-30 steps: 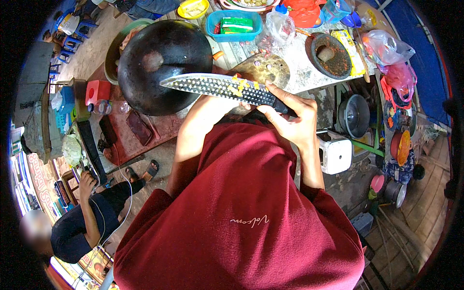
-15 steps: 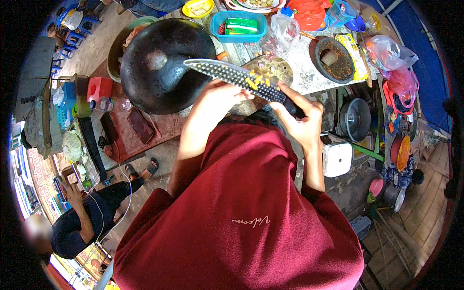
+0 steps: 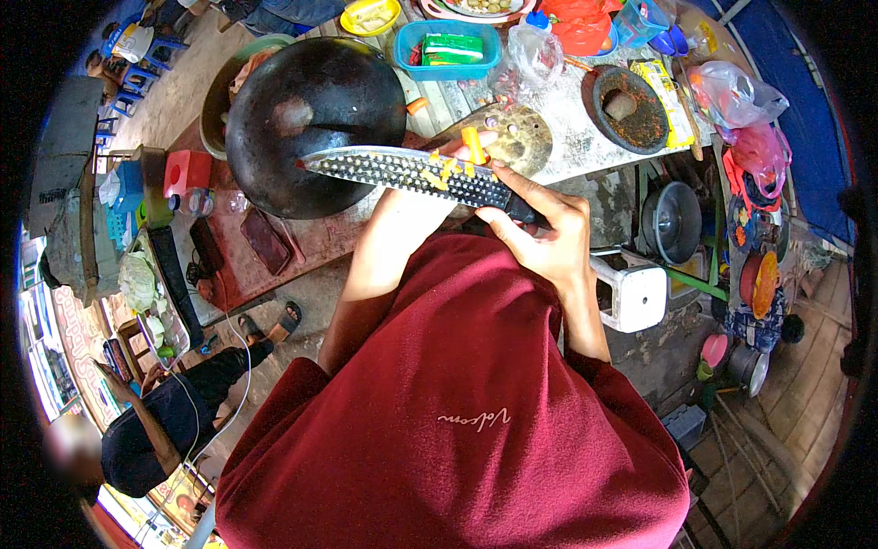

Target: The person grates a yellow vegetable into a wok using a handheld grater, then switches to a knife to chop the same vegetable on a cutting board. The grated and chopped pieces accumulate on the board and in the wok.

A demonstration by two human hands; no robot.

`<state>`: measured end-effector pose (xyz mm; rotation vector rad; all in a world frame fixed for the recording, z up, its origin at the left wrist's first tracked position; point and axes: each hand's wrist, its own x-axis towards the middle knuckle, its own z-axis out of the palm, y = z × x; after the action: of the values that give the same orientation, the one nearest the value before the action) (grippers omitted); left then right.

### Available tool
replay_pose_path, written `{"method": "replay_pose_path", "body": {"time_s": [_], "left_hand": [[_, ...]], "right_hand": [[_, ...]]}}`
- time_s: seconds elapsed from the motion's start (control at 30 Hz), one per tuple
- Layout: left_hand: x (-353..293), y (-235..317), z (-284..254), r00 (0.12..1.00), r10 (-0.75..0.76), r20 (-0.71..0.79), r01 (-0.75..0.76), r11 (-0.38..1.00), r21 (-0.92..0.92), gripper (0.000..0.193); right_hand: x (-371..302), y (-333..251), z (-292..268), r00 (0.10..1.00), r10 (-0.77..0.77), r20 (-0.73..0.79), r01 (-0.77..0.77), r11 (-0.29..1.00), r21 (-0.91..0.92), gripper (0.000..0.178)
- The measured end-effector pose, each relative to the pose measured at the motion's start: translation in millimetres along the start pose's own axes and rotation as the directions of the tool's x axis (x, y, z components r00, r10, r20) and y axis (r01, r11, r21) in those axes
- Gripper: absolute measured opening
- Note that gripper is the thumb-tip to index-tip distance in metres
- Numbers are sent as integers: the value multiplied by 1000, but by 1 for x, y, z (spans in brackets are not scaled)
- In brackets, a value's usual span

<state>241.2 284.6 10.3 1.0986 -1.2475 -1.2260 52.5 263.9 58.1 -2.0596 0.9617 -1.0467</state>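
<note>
My right hand grips the black handle of a large kitchen knife. Its broad, dimpled blade points left, with small orange bits stuck to it. Behind the blade, my left hand is closed on an orange piece of carrot that shows above the blade's upper edge. Much of that hand's fingers is hidden by the knife. Just beyond both hands lies a worn round wooden board. A short carrot piece rests on the table between the board and a big black wok.
A stone mortar stands on the table at right. Farther back are a blue tub holding a green packet, a yellow bowl and a red plastic bag. A white stool stands right; a seated person is at left.
The knife and both hands have shifted left and slightly lower, with the blade now overlapping the wok more. The carrot piece has come into sight above the blade.
</note>
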Motion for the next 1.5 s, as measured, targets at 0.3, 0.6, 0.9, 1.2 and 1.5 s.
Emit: {"method": "replay_pose_path", "body": {"time_s": [0.3, 0.6, 0.9, 1.2, 1.5], "left_hand": [[-1, -3, 8, 988, 136, -71, -127, 984, 122, 32], [-7, -33, -5, 958, 266, 109, -242, 540, 806, 18], [-8, -32, -3, 996, 66, 55, -80, 952, 296, 19], [-6, -38, -1, 993, 112, 29, -115, 909, 400, 19], [-9, -16, 1, 996, -88, -25, 87, 996, -27, 24]], "right_hand": [[-1, -5, -2, 999, 18, 36, -18, 1000, -16, 48], [-3, -8, -5, 996, 71, 46, -71, 997, 6, 48], [-3, -7, -6, 995, 85, 48, -85, 996, 2, 48], [-3, -8, -5, 997, 70, 38, -69, 997, -30, 49], [-3, -5, -4, 996, 68, 51, -66, 997, -39, 49]]}}
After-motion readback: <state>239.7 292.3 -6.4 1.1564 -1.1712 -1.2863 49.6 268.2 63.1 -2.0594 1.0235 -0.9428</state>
